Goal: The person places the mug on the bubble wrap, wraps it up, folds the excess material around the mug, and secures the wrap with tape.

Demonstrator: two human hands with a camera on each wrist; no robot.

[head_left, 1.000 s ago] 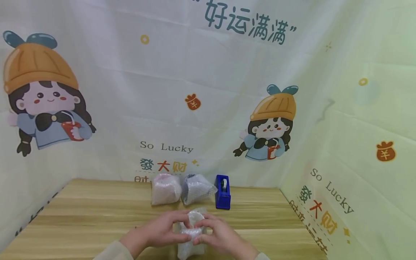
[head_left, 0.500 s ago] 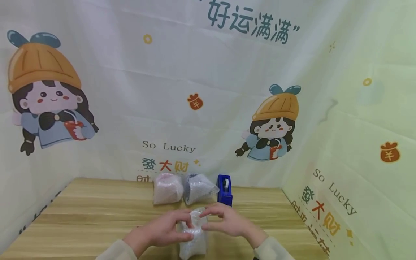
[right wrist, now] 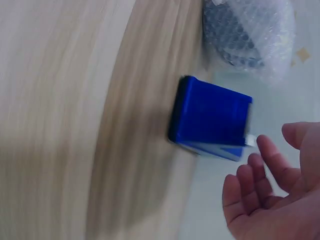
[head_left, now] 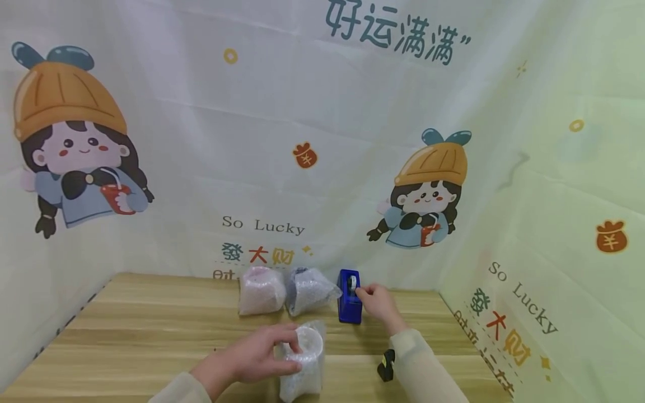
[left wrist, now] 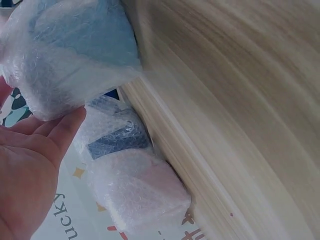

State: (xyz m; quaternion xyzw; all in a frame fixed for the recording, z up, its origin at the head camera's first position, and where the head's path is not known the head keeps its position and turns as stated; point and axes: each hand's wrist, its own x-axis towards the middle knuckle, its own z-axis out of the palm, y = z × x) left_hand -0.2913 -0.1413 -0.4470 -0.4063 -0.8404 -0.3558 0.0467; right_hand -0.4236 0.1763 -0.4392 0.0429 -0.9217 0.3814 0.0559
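Observation:
A bubble-wrapped cup [head_left: 306, 366], its round rim showing at the top, is on the table near the front. My left hand [head_left: 254, 355] holds it from the left, with fingers and thumb curved about its upper part. In the left wrist view the fingertips touch the lower side of the wrapped cup [left wrist: 75, 55]. My right hand [head_left: 379, 302] is at the blue tape dispenser [head_left: 350, 310]. From the right wrist, the hand [right wrist: 280, 190] has loosely bent fingers, the index fingertip just beside the pale tape end [right wrist: 250, 140] and the thumb apart from it.
Two more bubble-wrapped bundles, one pinkish [head_left: 261, 294] and one with dark blue inside [head_left: 308, 294], stand at the back beside the dispenser. A printed cloth [head_left: 201, 140] hangs behind and around the wooden table [head_left: 166, 319].
My right hand has left the wrapped cup and moved right and away from me to the tape dispenser. The left hand has stayed on the cup.

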